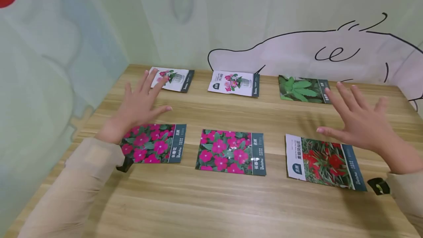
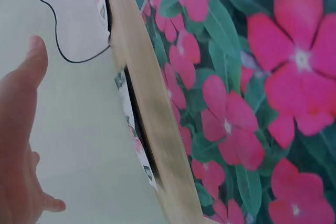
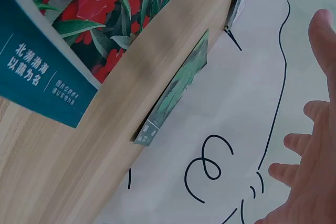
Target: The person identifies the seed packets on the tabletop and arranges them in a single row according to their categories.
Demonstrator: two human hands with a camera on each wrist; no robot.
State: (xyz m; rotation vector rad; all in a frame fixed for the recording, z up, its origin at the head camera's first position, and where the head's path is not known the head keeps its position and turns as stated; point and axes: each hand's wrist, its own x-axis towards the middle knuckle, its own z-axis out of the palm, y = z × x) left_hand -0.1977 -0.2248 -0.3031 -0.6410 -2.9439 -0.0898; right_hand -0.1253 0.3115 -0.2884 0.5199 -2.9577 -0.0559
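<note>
Both hands are spread above a wooden table, holding nothing. My left hand hovers between a seed packet with pink flowers and a white packet with a flower vase; its fingertips overlap the white one in the head view. My right hand is over the right side, near a red-flower packet and a green-leaf packet. In the middle lie a second pink-flower packet and a second white vase packet. The left wrist view shows the pink flowers large beside the left thumb.
The packets lie in two rows on the wood-grain table. A pale wall covering with a black line drawing rises right behind the table's back edge. Another printed wall panel stands along the left side.
</note>
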